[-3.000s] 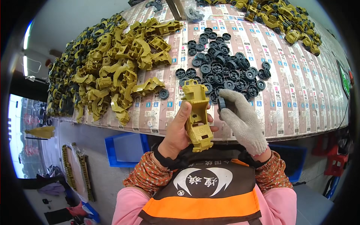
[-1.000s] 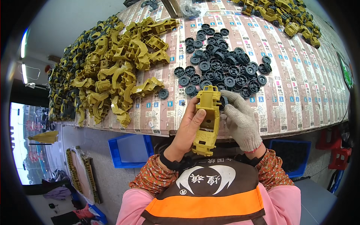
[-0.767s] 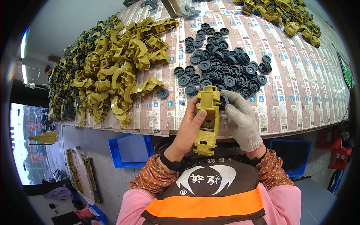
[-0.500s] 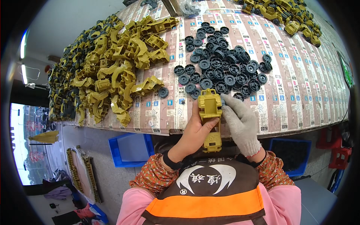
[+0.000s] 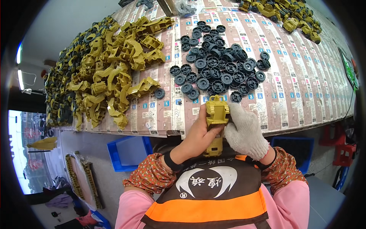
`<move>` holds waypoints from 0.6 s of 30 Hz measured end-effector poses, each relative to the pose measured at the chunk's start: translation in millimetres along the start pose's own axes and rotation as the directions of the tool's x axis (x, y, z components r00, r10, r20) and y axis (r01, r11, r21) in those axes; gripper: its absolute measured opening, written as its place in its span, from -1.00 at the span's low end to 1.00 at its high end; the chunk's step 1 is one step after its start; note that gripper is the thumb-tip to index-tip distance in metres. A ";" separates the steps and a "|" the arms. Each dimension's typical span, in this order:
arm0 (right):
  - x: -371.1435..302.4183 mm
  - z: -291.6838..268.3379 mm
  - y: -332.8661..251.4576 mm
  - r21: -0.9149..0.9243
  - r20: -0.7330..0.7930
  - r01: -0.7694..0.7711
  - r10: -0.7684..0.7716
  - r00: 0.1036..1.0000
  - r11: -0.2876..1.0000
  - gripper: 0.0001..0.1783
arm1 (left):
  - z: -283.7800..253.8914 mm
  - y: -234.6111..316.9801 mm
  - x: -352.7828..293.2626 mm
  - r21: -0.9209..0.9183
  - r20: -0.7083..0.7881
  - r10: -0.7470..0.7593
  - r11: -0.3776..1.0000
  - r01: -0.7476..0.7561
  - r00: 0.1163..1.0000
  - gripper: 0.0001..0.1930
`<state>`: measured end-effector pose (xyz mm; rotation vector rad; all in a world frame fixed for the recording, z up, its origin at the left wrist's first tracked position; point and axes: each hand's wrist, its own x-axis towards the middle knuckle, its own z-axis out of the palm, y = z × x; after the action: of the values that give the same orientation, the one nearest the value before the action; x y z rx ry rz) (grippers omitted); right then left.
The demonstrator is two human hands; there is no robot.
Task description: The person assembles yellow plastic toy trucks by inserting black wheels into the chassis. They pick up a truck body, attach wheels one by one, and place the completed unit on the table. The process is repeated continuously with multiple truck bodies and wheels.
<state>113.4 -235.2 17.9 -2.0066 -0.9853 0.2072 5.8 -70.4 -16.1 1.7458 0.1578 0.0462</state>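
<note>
My left hand (image 5: pixel 196 138) is bare and closed around a yellow plastic toy truck body (image 5: pixel 218 110), with the thumb across its middle. The truck is upright lengthwise in front of me, just off the near table edge, and its lower end (image 5: pixel 214 148) shows below my thumb. My right hand (image 5: pixel 246 131), in a white knitted glove, is closed against the truck's right side. Its fingertips are partly hidden, and no wheel shows between them. Beyond the hands lies a heap of black toy wheels (image 5: pixel 231 68). One loose wheel (image 5: pixel 159 93) rests apart to the left.
A big heap of yellow truck parts (image 5: pixel 124 72) covers the table's left, with wheeled pieces (image 5: pixel 63 84) further left. More yellow trucks (image 5: pixel 291 23) lie at the far right. Below the edge stand a blue bin (image 5: pixel 129 152), another blue bin (image 5: pixel 295 152) and red stools (image 5: pixel 339 147).
The truck has turned and tilted in my left hand. My right hand has shifted down and its fingers now press closer to the truck's side; the dark wheel at its fingertips is out of sight.
</note>
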 end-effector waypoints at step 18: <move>107.9 -14.7 52.7 -0.516 0.197 0.325 -0.259 0.946 0.792 -0.62 | -44.0 6.6 9.7 -0.632 -0.313 -0.214 0.774 -0.035 0.925 -0.44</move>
<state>222.9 -184.3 9.2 -2.3211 -1.5519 -0.1524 10.7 -27.3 -2.2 1.0312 0.4530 0.3262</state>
